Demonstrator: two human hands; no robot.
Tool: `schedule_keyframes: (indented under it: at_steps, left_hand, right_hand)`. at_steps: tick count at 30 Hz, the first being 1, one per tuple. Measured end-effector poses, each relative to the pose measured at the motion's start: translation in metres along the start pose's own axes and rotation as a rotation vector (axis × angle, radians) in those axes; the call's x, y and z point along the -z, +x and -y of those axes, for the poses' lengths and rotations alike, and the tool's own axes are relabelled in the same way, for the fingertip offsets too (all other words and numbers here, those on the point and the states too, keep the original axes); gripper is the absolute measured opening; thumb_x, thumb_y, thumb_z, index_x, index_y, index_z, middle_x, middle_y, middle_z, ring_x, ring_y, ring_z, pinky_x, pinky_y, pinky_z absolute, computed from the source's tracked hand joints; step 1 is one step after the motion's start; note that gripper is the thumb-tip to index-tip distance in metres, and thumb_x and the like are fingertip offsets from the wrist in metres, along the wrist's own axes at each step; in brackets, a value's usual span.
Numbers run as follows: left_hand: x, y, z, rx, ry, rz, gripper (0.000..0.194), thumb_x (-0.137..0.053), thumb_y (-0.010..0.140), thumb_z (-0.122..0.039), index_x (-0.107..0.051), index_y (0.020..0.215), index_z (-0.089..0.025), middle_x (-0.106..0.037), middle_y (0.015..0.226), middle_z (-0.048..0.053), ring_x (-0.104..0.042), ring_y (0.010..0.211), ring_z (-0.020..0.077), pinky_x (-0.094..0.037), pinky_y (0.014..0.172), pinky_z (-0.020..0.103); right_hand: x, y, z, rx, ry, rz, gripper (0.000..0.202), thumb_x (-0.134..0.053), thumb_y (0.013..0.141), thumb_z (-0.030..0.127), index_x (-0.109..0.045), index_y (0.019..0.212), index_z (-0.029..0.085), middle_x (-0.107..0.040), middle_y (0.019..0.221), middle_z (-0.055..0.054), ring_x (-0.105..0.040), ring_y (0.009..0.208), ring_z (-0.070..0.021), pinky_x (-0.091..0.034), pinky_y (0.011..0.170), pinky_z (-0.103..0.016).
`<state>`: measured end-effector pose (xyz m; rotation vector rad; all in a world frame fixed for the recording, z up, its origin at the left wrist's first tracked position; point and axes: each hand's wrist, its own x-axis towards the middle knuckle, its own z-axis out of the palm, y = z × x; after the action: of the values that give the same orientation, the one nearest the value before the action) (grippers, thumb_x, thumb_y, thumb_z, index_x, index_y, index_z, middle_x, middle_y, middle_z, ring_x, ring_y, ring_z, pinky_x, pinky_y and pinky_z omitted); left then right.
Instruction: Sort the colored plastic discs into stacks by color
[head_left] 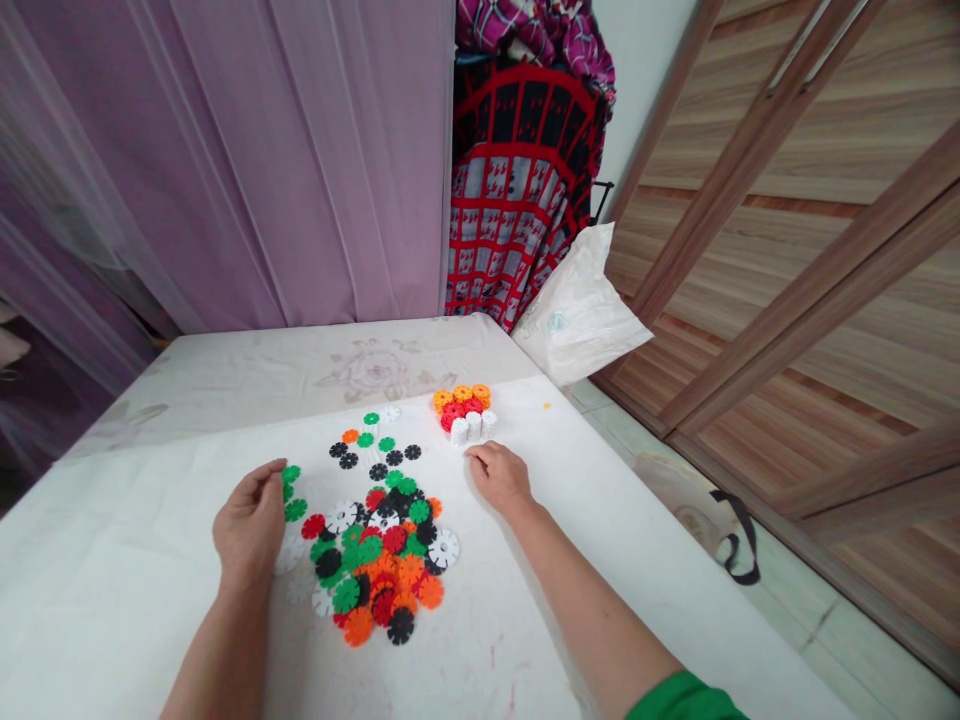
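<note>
My left hand is at the left of a loose heap of interlocking plastic discs, its fingers curled together. Several green discs lie right at its fingertips, partly covered by them. Whether a disc is pinched there is hidden. My right hand rests low over the white cloth with thumb and fingers closed. Its fingertips are just in front of short white disc stacks; what they hold, if anything, cannot be made out. Behind these stand red disc stacks and yellow-orange disc stacks.
Black discs, green discs and an orange disc lie scattered beyond the heap. A tiny yellow piece sits near the table's right edge. A white plastic bag hangs by the far right corner, with wooden cabinets beyond.
</note>
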<state>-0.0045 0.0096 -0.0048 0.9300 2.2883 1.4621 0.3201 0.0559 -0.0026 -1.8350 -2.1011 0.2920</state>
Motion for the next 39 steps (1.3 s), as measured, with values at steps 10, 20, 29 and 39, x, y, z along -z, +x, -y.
schedule_keyframes:
  at_steps: [10,20,29,39]
  left_hand:
    - [-0.002,0.001,0.002,-0.014,-0.020,0.005,0.039,-0.055,0.073,-0.044,-0.077,0.098,-0.025,-0.064,0.061,-0.003,-0.046,0.050,0.0112,-0.041,0.047,0.025]
    - [-0.004,0.004,0.006,-0.008,0.011,-0.001,0.039,-0.055,0.075,-0.043,-0.077,0.101,-0.026,-0.067,0.068,-0.002,-0.047,0.054,0.0107,-0.044,0.053,0.025]
    - [-0.004,0.005,0.010,-0.021,0.020,-0.004,0.038,-0.055,0.076,-0.043,-0.077,0.102,-0.026,-0.065,0.066,-0.003,-0.044,0.051,0.0110,-0.042,0.052,0.026]
    - [-0.004,0.006,0.011,-0.029,0.013,-0.002,0.037,-0.055,0.076,-0.043,-0.077,0.100,-0.026,-0.066,0.067,-0.003,-0.047,0.052,0.0112,-0.044,0.052,0.026]
  right_hand:
    - [0.011,0.022,0.017,-0.057,-0.198,0.142,0.033,-0.040,0.099,0.031,-0.072,0.108,0.030,-0.078,0.101,-0.003,-0.070,0.090,-0.0198,-0.042,0.073,-0.027]
    - [0.008,0.023,0.018,-0.072,-0.218,0.138,0.035,-0.038,0.100,0.032,-0.072,0.108,0.030,-0.077,0.099,-0.003,-0.069,0.089,-0.0191,-0.040,0.072,-0.027]
    - [0.005,0.022,0.017,-0.083,-0.183,0.117,0.035,-0.040,0.098,0.032,-0.074,0.107,0.030,-0.078,0.099,-0.003,-0.068,0.090,-0.0196,-0.039,0.071,-0.027]
    - [0.007,0.025,0.017,-0.097,-0.166,0.120,0.033,-0.041,0.097,0.031,-0.074,0.102,0.030,-0.078,0.099,-0.001,-0.067,0.088,-0.0186,-0.036,0.068,-0.027]
